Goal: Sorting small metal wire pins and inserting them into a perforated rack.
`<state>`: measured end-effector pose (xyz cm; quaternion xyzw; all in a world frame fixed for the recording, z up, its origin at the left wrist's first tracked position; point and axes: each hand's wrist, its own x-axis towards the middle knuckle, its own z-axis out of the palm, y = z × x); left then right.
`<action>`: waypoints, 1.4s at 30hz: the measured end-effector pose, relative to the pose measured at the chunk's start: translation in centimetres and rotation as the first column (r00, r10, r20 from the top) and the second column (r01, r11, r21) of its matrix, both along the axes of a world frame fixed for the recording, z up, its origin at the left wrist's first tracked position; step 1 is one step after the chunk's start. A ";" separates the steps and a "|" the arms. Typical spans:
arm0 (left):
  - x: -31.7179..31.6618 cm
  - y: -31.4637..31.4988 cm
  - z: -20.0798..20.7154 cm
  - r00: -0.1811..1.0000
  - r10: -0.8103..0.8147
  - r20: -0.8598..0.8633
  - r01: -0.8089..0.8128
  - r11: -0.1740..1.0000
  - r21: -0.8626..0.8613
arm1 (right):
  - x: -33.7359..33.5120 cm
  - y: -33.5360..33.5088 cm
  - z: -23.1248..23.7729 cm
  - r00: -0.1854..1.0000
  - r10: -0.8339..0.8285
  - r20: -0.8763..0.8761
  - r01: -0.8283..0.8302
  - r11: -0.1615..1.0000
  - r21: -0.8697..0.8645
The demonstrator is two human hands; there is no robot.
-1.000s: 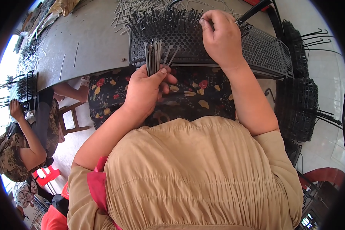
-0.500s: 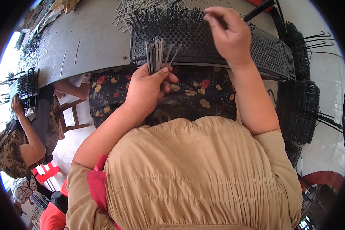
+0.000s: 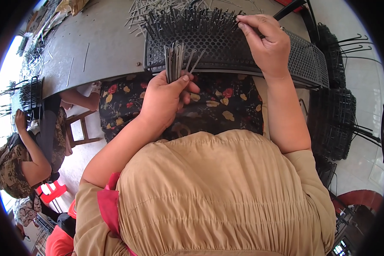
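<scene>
A bundle of thin grey metal strips (image 3: 175, 64) stands upright in my left hand (image 3: 164, 94), whose thumb and fingers are closed round the lower ends. Two of these strips lean away to the right. Just beyond it is a black perforated metal rack (image 3: 217, 51), with dense rows of dark slim strips (image 3: 187, 23) standing in its holes. My right hand (image 3: 269, 45) is over the rack, thumb and forefinger pinched together at the right end of those rows. Whatever may be between these fingertips is too small to make out.
Loose strips (image 3: 145, 15) lie heaped on the grey table (image 3: 102, 38) behind the rack. A floral black cloth (image 3: 226, 100) hangs below the table edge. Black racks (image 3: 335, 123) are stacked at right. At far left another person (image 3: 25, 158) works at a similar rack.
My right hand has moved slightly right along the rack, and its thumb and forefinger have come together. One more dark strip seems to stand at the row's right end. My left hand barely moved.
</scene>
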<state>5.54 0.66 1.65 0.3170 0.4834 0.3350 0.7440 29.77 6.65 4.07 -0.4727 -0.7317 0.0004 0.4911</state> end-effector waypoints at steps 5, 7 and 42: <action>0.5 0.0 -0.1 1.000 -0.025 0.010 0.025 1.000 -0.003 | 0.3 -0.6 0.3 0.994 0.036 0.102 -0.040 0.998 0.039; 0.7 0.0 -0.1 1.000 -0.029 0.003 0.029 1.000 -0.001 | -0.2 -0.5 0.7 0.973 0.023 0.229 -0.038 0.997 0.064; 3.2 -0.6 0.4 0.998 -0.062 -0.023 0.060 0.995 -0.077 | -0.6 0.1 -0.7 0.982 -0.173 0.073 0.151 0.960 0.235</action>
